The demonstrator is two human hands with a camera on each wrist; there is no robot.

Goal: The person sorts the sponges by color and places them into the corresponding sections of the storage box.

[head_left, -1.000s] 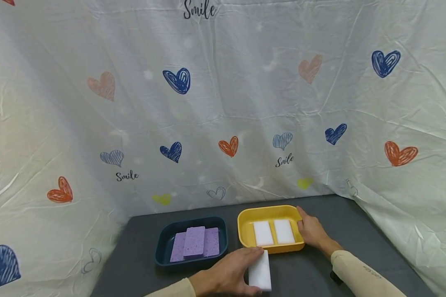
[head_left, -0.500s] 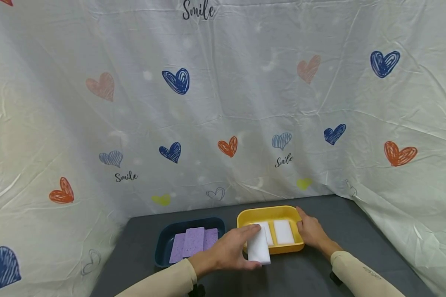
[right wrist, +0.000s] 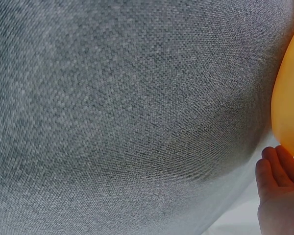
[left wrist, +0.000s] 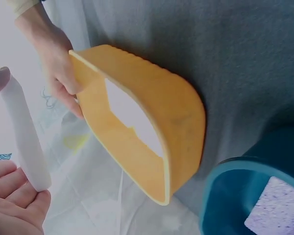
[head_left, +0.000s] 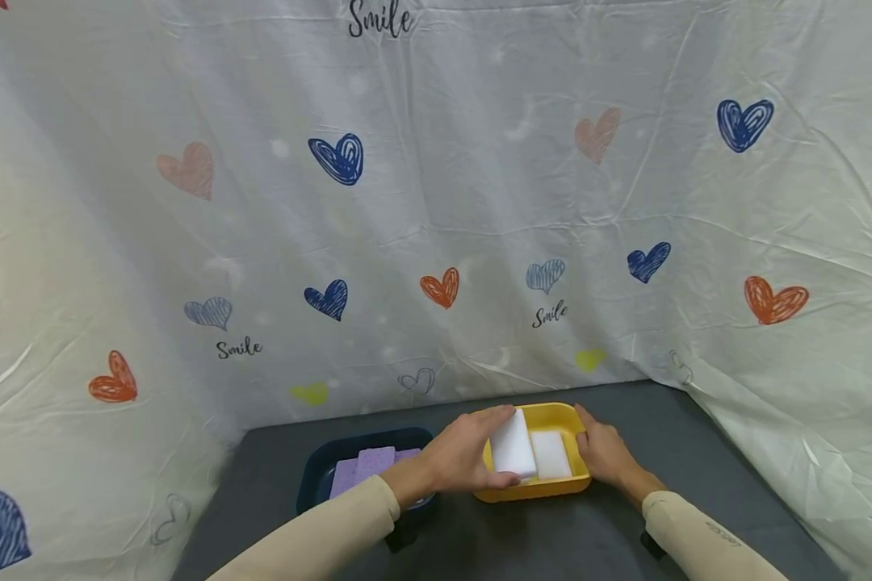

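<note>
My left hand (head_left: pixel 459 453) pinches a white sponge (head_left: pixel 513 445) between thumb and fingertips, above the left part of a yellow bin (head_left: pixel 552 487). In the left wrist view the held sponge (left wrist: pixel 28 139) is seen edge-on, apart from the bin. At the bin's right end, my right hand (head_left: pixel 607 457) grips the rim, its fingers along the outer wall in the right wrist view. Inside the bin lies a white sponge (head_left: pixel 551 455); another beside it is mostly hidden behind the held one in the head view.
Left of the yellow bin stands a dark blue bin (head_left: pixel 308 494) with several purple sponges (head_left: pixel 374 460), partly covered by my left forearm. Both bins rest on a dark grey tabletop (head_left: pixel 523 541). A white curtain (head_left: pixel 378 347) printed with hearts hangs behind and at both sides.
My left hand has lifted the white sponge from in front of the yellow bin and carried it forward over the bin's left part. The right hand has kept its grip on the rim.
</note>
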